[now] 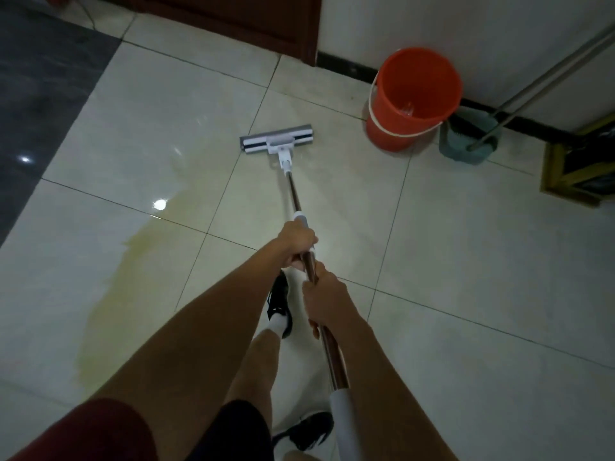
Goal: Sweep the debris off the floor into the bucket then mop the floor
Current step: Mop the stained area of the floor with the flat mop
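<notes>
Tiled floor [466, 261], pale glossy squares with dark grout, dark stone strip at far left, white wall with black skirting at the back. Yellowish wet smear [133, 277] runs from lower left up toward the mop head; no loose debris visible, so I judge the sweep step done and mopping under way.

Mop [293, 188]: flat head [276, 144] lies flat on the tile, just left of the bucket [412, 98] but not touching it. Metal shaft runs back to both hands and ends in a white end grip low in frame.

Left hand [299, 242] wraps the shaft at the white collar, fingers curled fully round. Right hand [324, 299] wraps the bare metal just behind it, also closed tight. Hands nearly touch, both mid-shaft.

Handling, my read:
- Shaft stiff, light, smooth metal; likely slick if wet. White collar gives better purchase than bare steel.
- Head probably pivots at the neck joint, so push angle matters; too steep and it may flip or skip.
- Wet glossy tile is slippery underfoot; shoes [279, 304] stand at the smear's edge.
- Spreading the hands further apart would give more leverage and downforce.

Bucket is orange plastic, upright by the wall, something clear inside, can't tell what. Teal dustpan [466, 144] with long handles leans beside it.
</notes>
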